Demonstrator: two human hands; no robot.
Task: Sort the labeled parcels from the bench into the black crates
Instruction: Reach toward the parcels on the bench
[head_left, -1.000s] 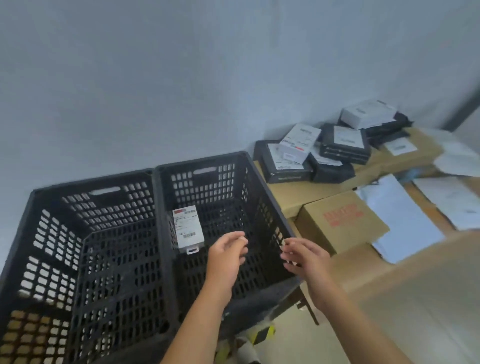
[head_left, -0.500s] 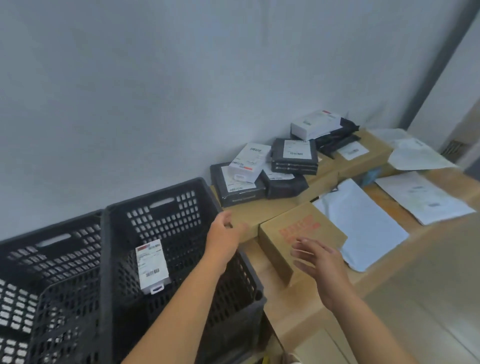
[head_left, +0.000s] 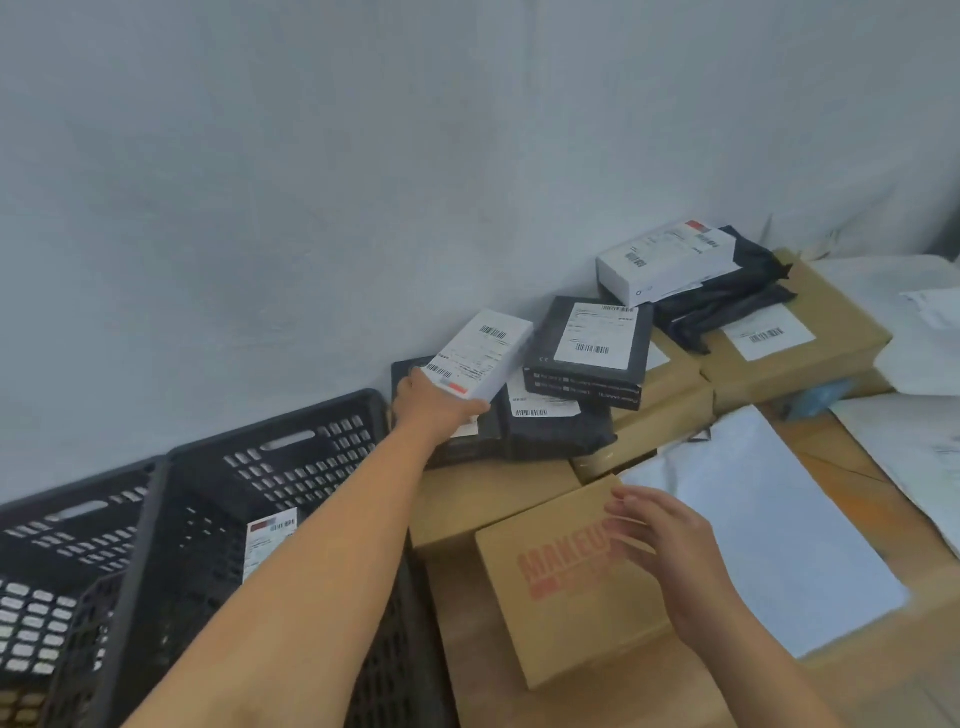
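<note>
White card, long and flat, is making up the parcel that the left hand is gripping at its lower end, a little left of the frame's centre. The parcel is tilting up toward the upper right, its top face covered by a printed label with two barcodes and a red strip near the hand; the small print is too blurred to read. It is lying over a black box and a dark grey mailer bag, which is carrying its own barcode sticker.

Just to the right, a black box with a white label is sitting askew on brown cartons, with rows of pale lettering along its front edge that cannot be made out. Further toward the upper right, a white box is resting on black bags, and under them a brown carton is showing a barcode label.

The right hand is hovering open, fingers loosely spread, above a brown cardboard box in the lower centre; red stamped letters on its lid are blurred. A white poly mailer is lying beside it on the table.

At lower left, two black crates are standing side by side, and the nearer one is holding a labelled white parcel with a red strip and a barcode.
</note>
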